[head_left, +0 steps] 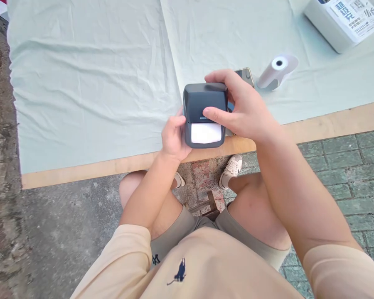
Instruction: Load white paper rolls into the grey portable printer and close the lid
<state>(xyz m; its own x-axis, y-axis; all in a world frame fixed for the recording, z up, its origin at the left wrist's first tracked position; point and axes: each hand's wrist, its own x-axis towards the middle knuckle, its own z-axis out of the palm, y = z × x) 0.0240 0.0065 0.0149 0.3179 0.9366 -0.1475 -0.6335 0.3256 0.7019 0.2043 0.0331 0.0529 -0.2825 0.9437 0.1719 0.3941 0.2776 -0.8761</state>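
I hold the printer point(202, 101) over the near edge of the table point(81, 170), left hand point(175, 139) curled round one side, right hand point(247, 109) half closed across its top and other side, and should keep both thumbs off the paper point(206, 133).

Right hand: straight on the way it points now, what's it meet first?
The black device: the thumb of the right hand already lies across its front. Past that, probably the pale cloth, though depth is hard to judge here.
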